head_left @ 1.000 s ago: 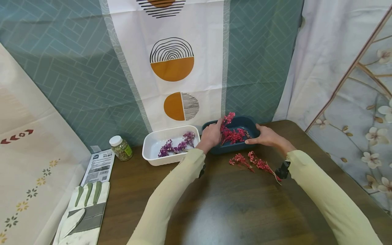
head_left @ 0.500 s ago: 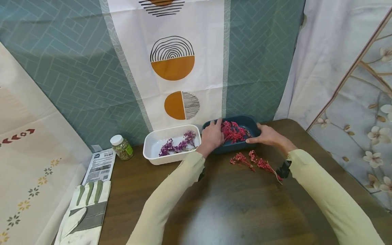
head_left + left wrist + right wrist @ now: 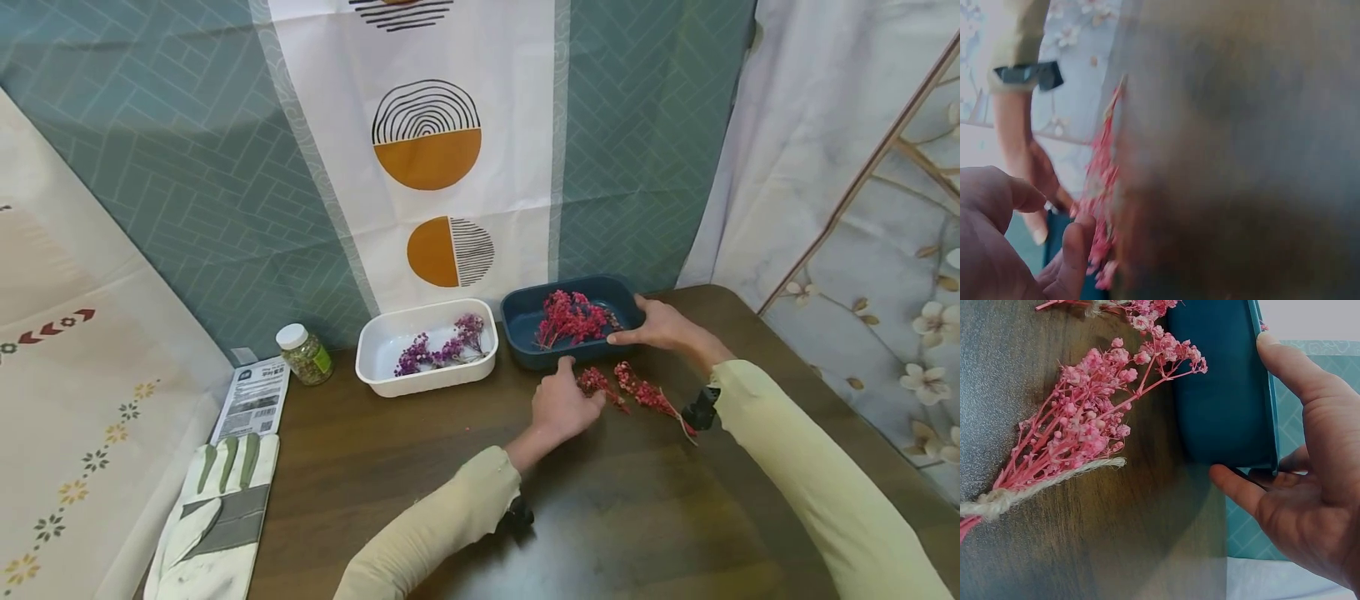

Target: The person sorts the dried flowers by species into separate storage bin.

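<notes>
My right hand (image 3: 663, 327) grips the right end of a dark blue plastic tub (image 3: 532, 354). In the right wrist view its thumb lies on the rim and other fingers are at the end wall. Inside the tub lies a heap of pink-red dried flowers (image 3: 570, 317). My left hand (image 3: 564, 406) is in front of the tub, fingers spread, beside a small sprig of red dried flowers (image 3: 594, 382); whether it touches the sprig cannot be told. Right of that sprig, a longer bunch of dried flowers (image 3: 1079, 419), tied with twine, lies on the table.
A white tub (image 3: 427, 386) with purple dried flowers (image 3: 442, 350) stands left of the blue one. Farther left are a jar with a white lid (image 3: 306, 358), a printed packet (image 3: 251, 400) and work gloves (image 3: 217, 517) on the wooden table (image 3: 360, 467). Patterned cloths hang behind.
My left hand has let go of red flowers in the blue tub and moved out, toward the sprig on the table. My right hand stays on the tub.
</notes>
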`<state>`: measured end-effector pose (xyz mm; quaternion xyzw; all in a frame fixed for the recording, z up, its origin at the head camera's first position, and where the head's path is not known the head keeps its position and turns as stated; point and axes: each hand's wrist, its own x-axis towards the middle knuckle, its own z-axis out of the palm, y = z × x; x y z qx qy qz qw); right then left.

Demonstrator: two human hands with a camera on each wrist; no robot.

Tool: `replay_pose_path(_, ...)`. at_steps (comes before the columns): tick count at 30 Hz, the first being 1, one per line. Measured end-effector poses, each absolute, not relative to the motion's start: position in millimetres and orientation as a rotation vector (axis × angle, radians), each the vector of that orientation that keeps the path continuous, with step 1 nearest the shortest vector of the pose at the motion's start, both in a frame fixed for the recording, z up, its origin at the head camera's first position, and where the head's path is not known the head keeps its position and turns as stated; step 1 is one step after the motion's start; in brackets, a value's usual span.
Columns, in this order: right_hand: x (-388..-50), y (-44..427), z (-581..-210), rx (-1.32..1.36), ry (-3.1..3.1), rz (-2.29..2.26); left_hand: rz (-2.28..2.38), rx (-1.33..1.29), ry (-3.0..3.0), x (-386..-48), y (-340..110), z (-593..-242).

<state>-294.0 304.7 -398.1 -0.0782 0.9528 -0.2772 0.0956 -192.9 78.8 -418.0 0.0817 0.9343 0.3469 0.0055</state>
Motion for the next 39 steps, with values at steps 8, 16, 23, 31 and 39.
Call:
replay_pose_path(8,-294.1,304.6,-398.7,-0.242,2.818,-0.835,1.087,0.056,2.875,-182.0,95.5,-431.3)
replay_pose_path(16,-295.4,305.3,-398.1,-0.241,2.814,-0.843,1.042,-0.050,2.905,-189.9,105.8,-437.3)
replay_pose_path(23,-295.7,305.2,-398.7,-0.227,2.803,-0.854,0.951,-0.112,2.932,-198.5,115.7,-442.3)
replay_pose_path(31,-295.2,305.4,-399.2,-0.225,2.805,-0.859,0.841,-0.099,2.990,-200.9,122.8,-449.7)
replay_pose_path(39,-294.9,304.4,-399.2,-0.237,2.811,-0.864,0.826,-0.059,2.995,-201.6,122.4,-450.3)
